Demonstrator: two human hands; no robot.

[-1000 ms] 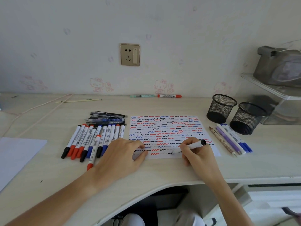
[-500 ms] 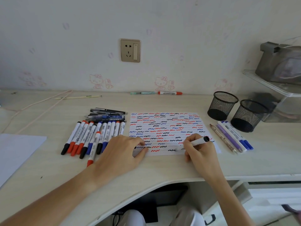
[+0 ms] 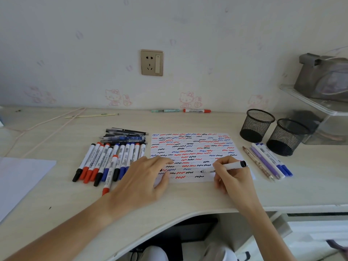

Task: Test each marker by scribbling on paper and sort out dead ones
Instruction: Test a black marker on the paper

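Right hand (image 3: 232,176) grips a black-capped marker (image 3: 225,167), tip on the scribbled paper (image 3: 192,146); left hand (image 3: 145,178) rests flat on the paper's left edge.

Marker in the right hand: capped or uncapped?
Uncapped. The marker shows a bare dark tip over the paper; a black cap sits on its rear end beside the right hand.

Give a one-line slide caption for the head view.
Right hand scribbles a black-capped white marker on the squiggle-covered white paper, left hand pressing it flat.
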